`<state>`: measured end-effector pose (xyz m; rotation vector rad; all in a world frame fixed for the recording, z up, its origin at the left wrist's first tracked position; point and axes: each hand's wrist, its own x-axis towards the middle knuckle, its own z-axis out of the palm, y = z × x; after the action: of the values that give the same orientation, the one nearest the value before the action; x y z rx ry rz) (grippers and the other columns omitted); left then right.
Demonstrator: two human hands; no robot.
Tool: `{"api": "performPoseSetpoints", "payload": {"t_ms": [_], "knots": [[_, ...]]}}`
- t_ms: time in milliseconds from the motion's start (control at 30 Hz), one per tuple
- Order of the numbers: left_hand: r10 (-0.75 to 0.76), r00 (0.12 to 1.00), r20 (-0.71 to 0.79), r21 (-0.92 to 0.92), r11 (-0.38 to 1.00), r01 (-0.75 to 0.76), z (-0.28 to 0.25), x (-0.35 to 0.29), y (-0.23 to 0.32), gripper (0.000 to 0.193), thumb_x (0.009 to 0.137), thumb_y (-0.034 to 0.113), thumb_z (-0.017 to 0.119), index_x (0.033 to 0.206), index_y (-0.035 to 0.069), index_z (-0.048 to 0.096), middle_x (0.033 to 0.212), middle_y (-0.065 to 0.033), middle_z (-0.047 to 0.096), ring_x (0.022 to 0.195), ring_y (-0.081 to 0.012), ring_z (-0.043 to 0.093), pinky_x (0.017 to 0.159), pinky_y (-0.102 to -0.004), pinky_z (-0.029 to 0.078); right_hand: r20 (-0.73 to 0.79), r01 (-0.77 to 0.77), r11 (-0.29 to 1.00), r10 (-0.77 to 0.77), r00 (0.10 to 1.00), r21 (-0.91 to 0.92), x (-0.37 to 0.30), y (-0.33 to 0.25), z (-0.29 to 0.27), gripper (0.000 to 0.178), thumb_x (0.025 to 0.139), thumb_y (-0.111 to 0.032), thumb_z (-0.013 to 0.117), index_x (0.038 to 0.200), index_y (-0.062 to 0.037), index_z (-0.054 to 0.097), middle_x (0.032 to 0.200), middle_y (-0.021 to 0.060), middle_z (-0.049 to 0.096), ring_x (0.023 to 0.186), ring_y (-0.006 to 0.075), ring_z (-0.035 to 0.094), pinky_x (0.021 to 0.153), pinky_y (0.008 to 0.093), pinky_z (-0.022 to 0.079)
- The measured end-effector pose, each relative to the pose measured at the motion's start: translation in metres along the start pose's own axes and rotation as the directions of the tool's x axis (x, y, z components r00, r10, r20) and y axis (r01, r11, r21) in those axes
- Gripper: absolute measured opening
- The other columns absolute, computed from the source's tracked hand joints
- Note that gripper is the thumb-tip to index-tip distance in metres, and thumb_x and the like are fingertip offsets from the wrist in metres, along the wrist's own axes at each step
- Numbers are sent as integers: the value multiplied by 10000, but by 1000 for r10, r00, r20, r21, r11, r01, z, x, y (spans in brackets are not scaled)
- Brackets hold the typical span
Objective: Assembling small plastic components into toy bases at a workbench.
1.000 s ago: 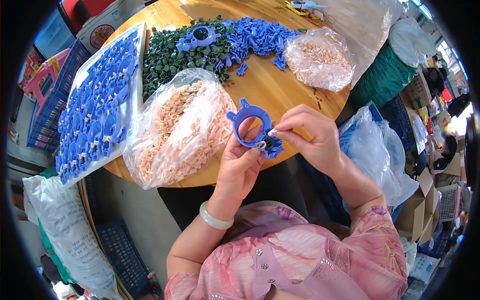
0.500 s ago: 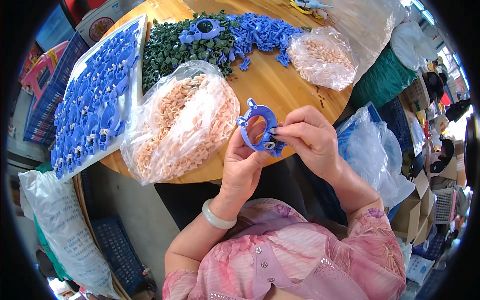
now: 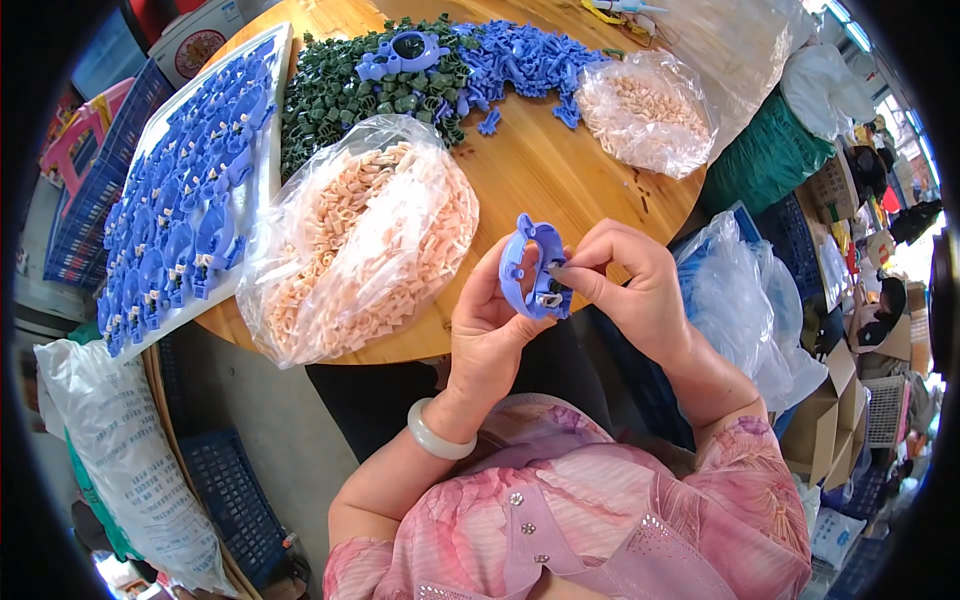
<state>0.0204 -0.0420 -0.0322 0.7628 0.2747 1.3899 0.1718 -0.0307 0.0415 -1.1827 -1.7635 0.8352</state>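
Note:
My left hand (image 3: 487,320) grips a blue plastic ring-shaped part (image 3: 514,282) above the near edge of the table, its opening tilted toward my right. A small white-grey piece and a dark piece sit in the ring's lower right side. My right hand (image 3: 625,282) pinches at that side, thumb and forefinger pressed together on a small dark piece that the fingertips mostly hide. Left of my hands lies a clear bag of small peach-coloured plastic pieces (image 3: 400,240). Beyond it are a heap of dark green pieces (image 3: 330,95) and a heap of small blue pieces (image 3: 525,60).
On the left, a white board (image 3: 285,70) carries rows of blue assembled parts. Another blue ring part (image 3: 402,52) rests on the green heap. A second bag of peach pieces (image 3: 648,115) lies at the right of the round wooden table (image 3: 560,175). Plastic bags and boxes stand right.
The blue ring has turned in my left hand, its opening now seen more from the side. My right fingertips remain at its inner right side.

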Motion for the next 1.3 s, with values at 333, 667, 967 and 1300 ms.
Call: {"api": "performPoseSetpoints", "payload": {"t_ms": [333, 667, 967, 1300], "knots": [[-10, 999, -33, 9, 1000, 10, 1, -1, -2, 643, 778, -30, 665, 1344, 40, 368, 1281, -86, 494, 1175, -217, 498, 906, -326, 493, 0, -49, 998, 49, 999, -44, 0, 1, 3, 125, 791, -52, 694, 742, -13, 586, 729, 12, 547, 634, 69, 474, 563, 216, 373], [-42, 998, -50, -47, 998, 40, -1, -3, -1, 635, 777, -45, 657, 1340, 44, 375, 1270, -91, 499, 1158, -216, 510, 889, -334, 509, 167, 314, 925, -283, 945, -214, 9, 4, -8, 88, 756, -49, 678, 822, -29, 622, 756, 84, 589, 690, 235, 595, 597, 297, 465], [-37, 999, -34, -61, 998, 35, 1, -3, -1, 625, 783, -44, 651, 1338, 44, 378, 1277, -94, 494, 1162, -224, 506, 893, -353, 509, 162, 198, 974, -178, 971, -113, 7, 4, -13, 84, 772, -21, 657, 848, -31, 625, 769, 82, 594, 691, 220, 592, 604, 276, 459], [-215, 977, -3, -134, 968, 213, -3, 1, 11, 601, 800, 46, 652, 1338, 10, 385, 1261, -130, 509, 1142, -262, 524, 945, -404, 445, 155, 67, 997, -70, 985, 25, 11, 5, -19, 154, 767, -87, 711, 864, -36, 603, 727, -7, 554, 649, 77, 555, 538, 214, 404]]}}
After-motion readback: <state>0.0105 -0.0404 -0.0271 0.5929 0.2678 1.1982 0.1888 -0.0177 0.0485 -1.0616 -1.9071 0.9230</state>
